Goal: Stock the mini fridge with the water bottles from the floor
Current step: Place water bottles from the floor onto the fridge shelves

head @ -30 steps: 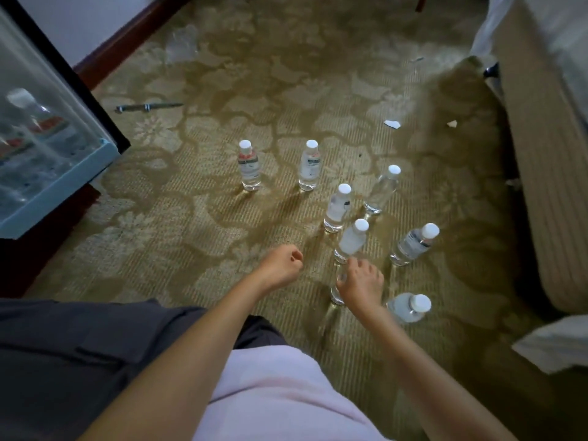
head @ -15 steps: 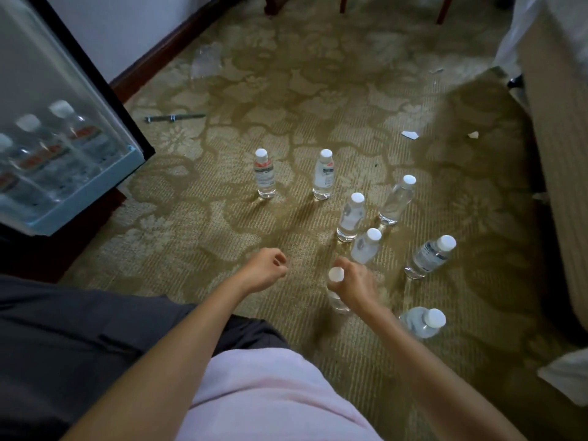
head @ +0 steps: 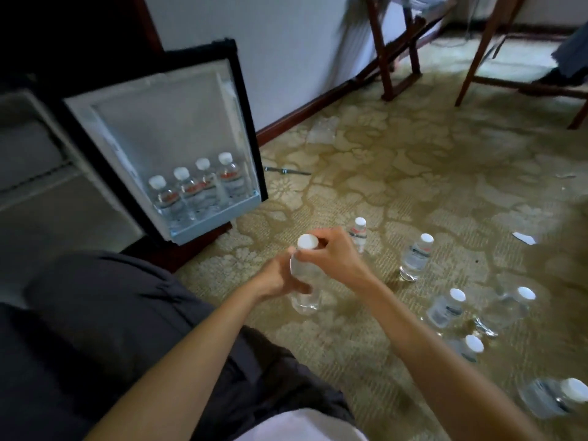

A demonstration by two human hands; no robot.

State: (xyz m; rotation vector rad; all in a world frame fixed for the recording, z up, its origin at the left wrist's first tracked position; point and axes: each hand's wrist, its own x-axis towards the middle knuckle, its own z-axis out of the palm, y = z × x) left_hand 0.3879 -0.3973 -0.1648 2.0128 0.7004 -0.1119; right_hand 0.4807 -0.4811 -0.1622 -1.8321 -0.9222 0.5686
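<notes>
A clear water bottle (head: 304, 294) with a white cap is held upright above the carpet between both hands. My right hand (head: 337, 256) grips its neck just under the cap. My left hand (head: 280, 278) wraps around the bottle's body from the left. The mini fridge door (head: 159, 132) stands open at the left, and its lower door shelf (head: 219, 218) holds several bottles (head: 197, 189) in a row. Several more bottles stand on the carpet to the right, such as one (head: 415, 259) near the middle and one (head: 445, 308) closer to me.
The fridge body (head: 38, 173) is at the far left, dim inside. Wooden chair and rack legs (head: 389, 58) stand by the wall at the back. A thin metal object (head: 286, 170) and paper scraps (head: 525, 238) lie on the patterned carpet. My dark-trousered knee (head: 111, 313) fills the lower left.
My right hand has lifted one bottle off the floor and carried it left. My left hand, earlier curled and empty, now holds the bottle's body. The view has turned toward the fridge.
</notes>
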